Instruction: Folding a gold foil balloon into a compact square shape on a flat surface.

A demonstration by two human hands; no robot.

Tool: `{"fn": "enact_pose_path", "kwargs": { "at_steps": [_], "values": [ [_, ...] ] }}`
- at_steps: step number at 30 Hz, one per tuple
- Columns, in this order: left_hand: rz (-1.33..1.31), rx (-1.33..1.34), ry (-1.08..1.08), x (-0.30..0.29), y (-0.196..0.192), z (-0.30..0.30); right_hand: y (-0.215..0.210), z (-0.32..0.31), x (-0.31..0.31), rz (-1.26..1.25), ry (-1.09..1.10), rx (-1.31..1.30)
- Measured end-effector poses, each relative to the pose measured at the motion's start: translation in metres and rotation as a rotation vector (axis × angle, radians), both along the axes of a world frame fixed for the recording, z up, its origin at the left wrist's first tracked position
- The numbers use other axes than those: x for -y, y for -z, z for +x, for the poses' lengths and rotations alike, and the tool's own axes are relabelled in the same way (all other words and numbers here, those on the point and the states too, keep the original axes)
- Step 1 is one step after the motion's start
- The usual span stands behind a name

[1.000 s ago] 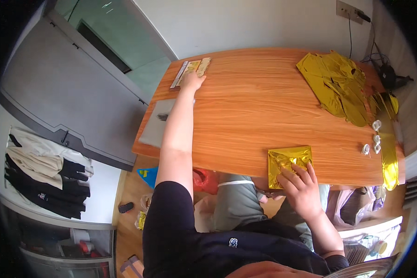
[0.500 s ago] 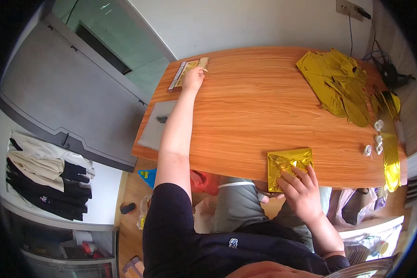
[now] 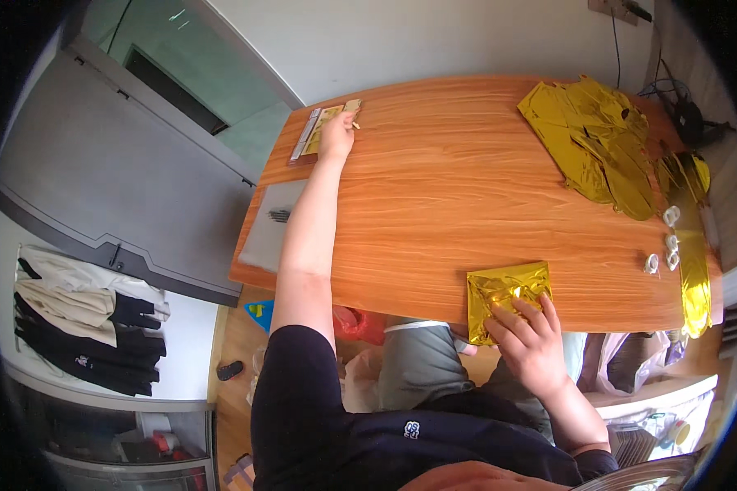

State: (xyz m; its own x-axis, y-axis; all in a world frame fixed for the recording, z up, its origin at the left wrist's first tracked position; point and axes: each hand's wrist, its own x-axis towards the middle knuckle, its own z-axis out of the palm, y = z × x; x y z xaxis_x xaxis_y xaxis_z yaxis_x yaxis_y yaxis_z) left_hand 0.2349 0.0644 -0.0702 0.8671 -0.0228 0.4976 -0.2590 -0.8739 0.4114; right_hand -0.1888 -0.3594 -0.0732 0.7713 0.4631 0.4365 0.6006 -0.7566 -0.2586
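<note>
I see the folded gold foil square (image 3: 508, 297) lying flat at the near edge of the wooden table (image 3: 467, 196), with my right hand (image 3: 532, 344) pressing on it, fingers spread. My left hand (image 3: 336, 137) reaches to the far left corner, fingers resting on a flat packet (image 3: 318, 131). A crumpled gold foil pile (image 3: 598, 143) sits far right.
</note>
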Motion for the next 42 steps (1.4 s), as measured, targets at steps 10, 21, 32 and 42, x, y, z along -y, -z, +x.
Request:
{"fn": "enact_pose_path", "kwargs": {
  "at_steps": [10,21,32,42],
  "values": [
    [0.228,-0.206,-0.178,0.002,-0.008,-0.004,0.005,0.001,0.002,0.003,-0.002,0.026],
    [0.289,-0.009,-0.101,-0.002,-0.006,-0.022,0.002,0.000,0.001,0.027,-0.010,0.024],
    [0.167,-0.165,-0.228,-0.015,-0.014,-0.013,-0.002,-0.001,-0.001,0.029,-0.012,0.033],
    [0.339,-0.053,-0.065,-0.008,-0.014,-0.012,0.001,0.000,0.001,0.013,-0.018,0.023]
  ]
}}
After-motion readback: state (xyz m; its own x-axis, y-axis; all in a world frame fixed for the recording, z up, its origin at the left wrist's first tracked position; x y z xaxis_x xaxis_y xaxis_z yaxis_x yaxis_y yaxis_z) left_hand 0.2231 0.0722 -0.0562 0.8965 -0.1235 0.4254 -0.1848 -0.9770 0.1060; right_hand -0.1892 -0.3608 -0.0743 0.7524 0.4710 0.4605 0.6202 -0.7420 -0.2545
